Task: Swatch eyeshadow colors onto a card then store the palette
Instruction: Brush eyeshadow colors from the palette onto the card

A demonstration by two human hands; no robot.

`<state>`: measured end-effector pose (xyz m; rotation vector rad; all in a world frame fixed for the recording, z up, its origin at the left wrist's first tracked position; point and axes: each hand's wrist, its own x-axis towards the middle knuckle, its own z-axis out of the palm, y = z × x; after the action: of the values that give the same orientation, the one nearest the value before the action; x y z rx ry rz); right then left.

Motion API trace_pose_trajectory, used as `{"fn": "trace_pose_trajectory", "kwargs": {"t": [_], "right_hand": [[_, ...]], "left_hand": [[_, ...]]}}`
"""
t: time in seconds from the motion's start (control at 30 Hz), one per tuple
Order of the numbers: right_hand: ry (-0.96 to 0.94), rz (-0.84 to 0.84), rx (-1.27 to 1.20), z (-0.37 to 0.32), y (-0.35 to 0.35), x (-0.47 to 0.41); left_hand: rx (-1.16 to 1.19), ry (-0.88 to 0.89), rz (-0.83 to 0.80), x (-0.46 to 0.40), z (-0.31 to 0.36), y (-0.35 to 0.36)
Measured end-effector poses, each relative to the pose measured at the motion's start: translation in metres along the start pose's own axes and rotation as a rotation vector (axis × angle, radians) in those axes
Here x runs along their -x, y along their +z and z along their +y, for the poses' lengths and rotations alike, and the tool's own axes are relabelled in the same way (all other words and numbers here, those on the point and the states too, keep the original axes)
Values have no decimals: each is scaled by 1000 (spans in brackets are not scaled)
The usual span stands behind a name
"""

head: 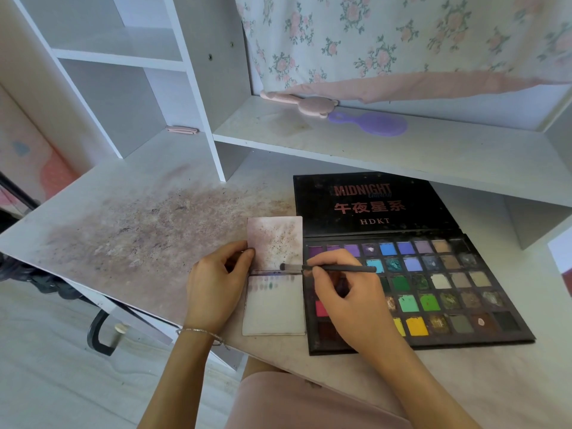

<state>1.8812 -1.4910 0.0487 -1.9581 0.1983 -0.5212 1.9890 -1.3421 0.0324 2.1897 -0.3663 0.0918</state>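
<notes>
A folded white card (274, 311) lies on the desk, with faint colour swatches in rows near its fold and a stained upper flap. My left hand (216, 289) pinches the card's left edge at the fold. My right hand (346, 301) grips a thin black eyeshadow brush (337, 268), its tip resting on the card at the fold. The open black eyeshadow palette (433, 292) with many coloured pans lies right of the card, its lid flat behind it; my right hand covers its left pans.
The white desk (139, 230) is stained with powder left of the card. A shelf above the palette holds a purple hand mirror (371, 123) and a pink bear-shaped item (303, 102). A floral curtain hangs behind. Open white cubbies stand at the left.
</notes>
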Motion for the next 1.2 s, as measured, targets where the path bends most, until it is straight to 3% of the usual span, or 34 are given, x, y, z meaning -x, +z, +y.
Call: {"fn": "trace_pose_trajectory", "kwargs": {"t": [0.37, 0.6, 1.0, 1.2], "right_hand": [[-20, 142, -49, 0, -12, 7], [63, 354, -9, 19, -63, 24], [191, 718, 173, 47, -116, 35], [194, 742, 193, 51, -115, 35]], "left_hand": [[11, -25, -5, 0, 3, 0], [-6, -104, 95, 1, 10, 13], [-48, -73, 139, 6, 13, 17], [-55, -71, 122, 7, 10, 17]]}}
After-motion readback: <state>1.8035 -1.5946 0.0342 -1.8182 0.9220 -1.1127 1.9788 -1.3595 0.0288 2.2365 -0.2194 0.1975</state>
